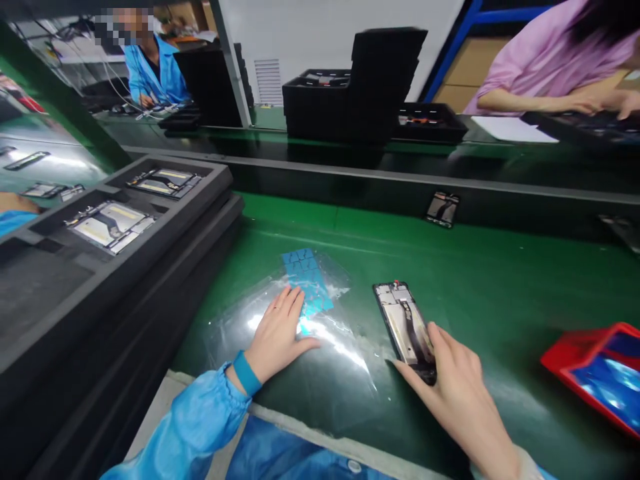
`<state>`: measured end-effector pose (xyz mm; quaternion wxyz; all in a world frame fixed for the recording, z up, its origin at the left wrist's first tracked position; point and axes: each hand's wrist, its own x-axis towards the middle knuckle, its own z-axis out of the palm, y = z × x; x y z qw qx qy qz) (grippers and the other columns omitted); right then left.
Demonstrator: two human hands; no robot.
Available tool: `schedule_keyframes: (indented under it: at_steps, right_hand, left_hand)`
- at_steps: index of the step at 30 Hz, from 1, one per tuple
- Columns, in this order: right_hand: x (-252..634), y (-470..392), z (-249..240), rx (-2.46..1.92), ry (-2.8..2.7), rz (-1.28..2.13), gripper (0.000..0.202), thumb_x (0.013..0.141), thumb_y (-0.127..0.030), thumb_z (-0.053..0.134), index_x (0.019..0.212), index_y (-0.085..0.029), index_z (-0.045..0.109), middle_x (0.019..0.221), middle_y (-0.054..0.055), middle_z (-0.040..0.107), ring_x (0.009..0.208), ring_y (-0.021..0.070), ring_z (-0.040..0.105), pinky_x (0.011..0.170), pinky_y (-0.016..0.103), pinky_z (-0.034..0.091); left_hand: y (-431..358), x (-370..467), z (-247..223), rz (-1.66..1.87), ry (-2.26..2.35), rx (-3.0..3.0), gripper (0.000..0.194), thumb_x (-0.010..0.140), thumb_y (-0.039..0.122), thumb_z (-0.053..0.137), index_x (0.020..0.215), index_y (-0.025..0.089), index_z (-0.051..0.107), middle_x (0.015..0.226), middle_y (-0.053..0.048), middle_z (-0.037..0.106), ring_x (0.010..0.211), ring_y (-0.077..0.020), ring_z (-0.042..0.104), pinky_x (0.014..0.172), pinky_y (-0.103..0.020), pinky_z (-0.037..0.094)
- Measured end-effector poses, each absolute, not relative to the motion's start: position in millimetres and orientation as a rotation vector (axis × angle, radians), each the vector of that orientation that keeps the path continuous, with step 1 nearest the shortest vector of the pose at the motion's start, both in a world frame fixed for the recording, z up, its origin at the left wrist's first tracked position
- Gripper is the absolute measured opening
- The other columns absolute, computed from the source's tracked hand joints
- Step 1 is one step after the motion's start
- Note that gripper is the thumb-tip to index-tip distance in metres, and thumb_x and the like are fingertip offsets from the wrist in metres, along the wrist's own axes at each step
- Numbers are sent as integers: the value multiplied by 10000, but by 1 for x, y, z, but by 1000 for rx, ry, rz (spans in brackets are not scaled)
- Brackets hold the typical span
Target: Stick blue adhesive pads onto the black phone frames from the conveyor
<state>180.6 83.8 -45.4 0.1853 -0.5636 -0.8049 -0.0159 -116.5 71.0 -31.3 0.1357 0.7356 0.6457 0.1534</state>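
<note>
My left hand lies flat on a clear plastic sheet, its fingers stretched out at the edge of a blue sticker sheet. To the right, my right hand has its thumb and fingers around the lower end of an opened phone. The phone rests on the green mat with its inner side up, showing a dark flex cable down its middle. A blue band circles my left wrist.
Stacked black foam trays holding phone parts stand at the left. Another phone part lies at the mat's back edge. A red bin is at the right. Black boxes and two people are beyond the ledge.
</note>
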Motion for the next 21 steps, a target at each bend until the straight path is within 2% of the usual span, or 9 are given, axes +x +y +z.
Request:
schedule_keyframes:
  at_steps: [3,6,10,15,21]
  right_hand:
    - [154,83,-28,-1289,-2304,133,444,870,-420,474,1217,-143,454,1150,147,534,1073,295,467,887,438,422]
    - [116,89,-13,-988,-2409,366,173,901,-247,460,1035,-193,555,964,70,608,957,217,511,843,365,438]
    - [65,102,-4,-850,-2519,377,170,908,-206,445,966,-176,602,910,61,628,873,196,518,778,337,441]
    - [21,118,2,-815,-2781,252,150,862,-148,499,875,-125,647,899,113,630,900,252,514,747,380,425]
    - [10,120,9,-849,-2777,407,117,781,-49,547,798,-77,659,868,164,644,912,277,530,770,395,414]
  left_hand:
    - [68,-121,-36,393,1830,2124,847,692,584,624,1355,114,382,1442,-175,354,1362,-326,236,1090,-494,248]
    - [66,-126,-37,439,1822,2102,615,761,478,617,1285,183,488,1391,-109,456,1345,-282,303,1098,-484,229]
    - [68,-127,-35,474,1832,2086,450,773,399,636,1181,218,585,1308,-69,556,1296,-266,390,1087,-487,237]
    - [71,-127,-32,495,1794,2078,334,802,370,605,1118,266,632,1302,-36,563,1285,-261,403,1084,-486,230]
    - [75,-131,-32,511,1712,2071,345,781,378,624,1114,287,635,1335,-38,531,1313,-273,362,1095,-521,170]
